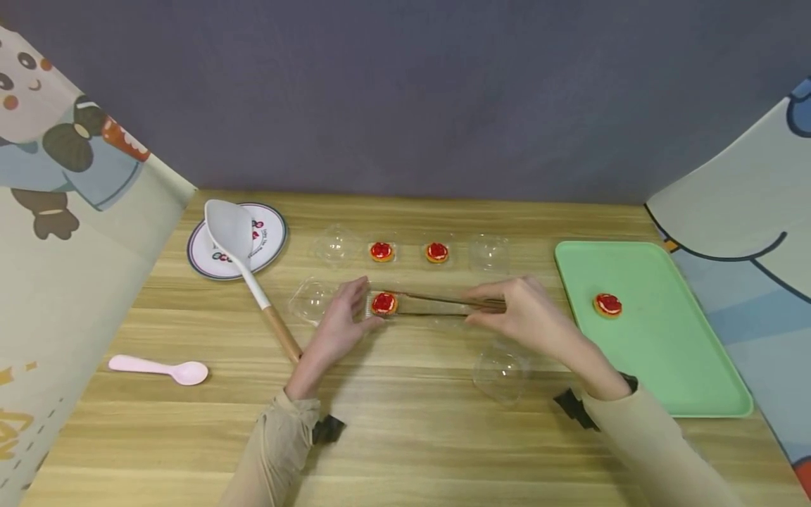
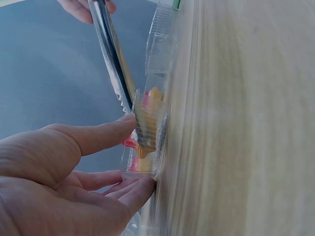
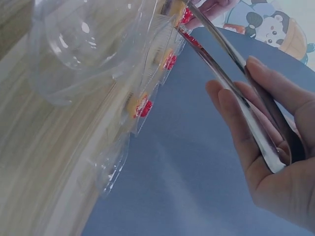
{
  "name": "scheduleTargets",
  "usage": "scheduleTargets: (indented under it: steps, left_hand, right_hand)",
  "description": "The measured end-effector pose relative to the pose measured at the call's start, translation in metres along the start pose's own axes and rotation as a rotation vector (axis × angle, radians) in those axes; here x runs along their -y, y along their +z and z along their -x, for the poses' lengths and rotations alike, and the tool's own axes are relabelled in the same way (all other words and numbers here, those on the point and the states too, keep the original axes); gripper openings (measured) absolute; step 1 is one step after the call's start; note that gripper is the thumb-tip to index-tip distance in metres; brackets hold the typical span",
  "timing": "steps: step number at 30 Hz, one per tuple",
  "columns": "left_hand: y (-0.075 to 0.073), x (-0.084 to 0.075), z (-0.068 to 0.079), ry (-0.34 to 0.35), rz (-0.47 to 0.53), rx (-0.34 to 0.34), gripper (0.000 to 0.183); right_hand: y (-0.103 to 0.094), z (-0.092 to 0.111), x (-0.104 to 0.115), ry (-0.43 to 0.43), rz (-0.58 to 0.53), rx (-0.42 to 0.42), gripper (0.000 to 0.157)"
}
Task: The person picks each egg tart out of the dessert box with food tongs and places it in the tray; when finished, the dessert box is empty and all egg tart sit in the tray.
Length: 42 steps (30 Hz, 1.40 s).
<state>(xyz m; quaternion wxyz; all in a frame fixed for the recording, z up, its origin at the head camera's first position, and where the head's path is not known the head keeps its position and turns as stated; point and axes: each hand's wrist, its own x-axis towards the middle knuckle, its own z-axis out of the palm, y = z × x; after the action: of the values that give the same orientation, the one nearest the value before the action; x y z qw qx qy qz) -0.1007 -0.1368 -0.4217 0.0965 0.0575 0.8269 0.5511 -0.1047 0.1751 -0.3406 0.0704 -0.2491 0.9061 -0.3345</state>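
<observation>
My left hand (image 1: 338,324) pinches a small clear plastic box (image 2: 127,164) between thumb and fingers, low at the wood tabletop. Inside the box sits a small tart (image 1: 384,303) with a red top and an orange-brown base. In my right hand (image 1: 526,310) I grip metal tongs (image 2: 109,54) by the bend end. Their two arms stand apart, and the serrated tips reach to either side of the tart in the box. Part of the tart is hidden behind the tong tip and clear plastic in the left wrist view.
Behind are two more boxed tarts (image 1: 381,252) and clear domed lids (image 1: 337,245); another dome (image 1: 503,370) lies nearer. A green tray (image 1: 665,373) with one tart (image 1: 608,305) stands right. Left are a plate (image 1: 274,232), a white ladle (image 1: 229,229) and a pink spoon (image 1: 188,373).
</observation>
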Motion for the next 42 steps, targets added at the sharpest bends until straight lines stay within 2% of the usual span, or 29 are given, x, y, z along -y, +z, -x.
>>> scheduleTargets:
  steps: [10, 19, 32, 42]
  left_hand:
    - [-0.001, -0.002, 0.0, -0.026, -0.004, 0.008, 0.09]
    - [0.0, 0.0, 0.0, -0.024, -0.013, 0.006, 0.089]
    - [0.001, 0.001, 0.0, -0.011, -0.026, 0.004, 0.088]
    - [-0.001, -0.002, 0.002, -0.031, -0.025, 0.009, 0.089]
  right_hand:
    - [-0.004, 0.01, -0.004, 0.058, -0.051, -0.014, 0.031]
    - [-0.008, 0.02, -0.007, 0.027, -0.023, -0.064, 0.033]
    - [-0.011, 0.034, -0.013, 0.032, 0.007, -0.13, 0.033]
    - [-0.021, 0.055, -0.016, 0.137, -0.056, -0.159, 0.036]
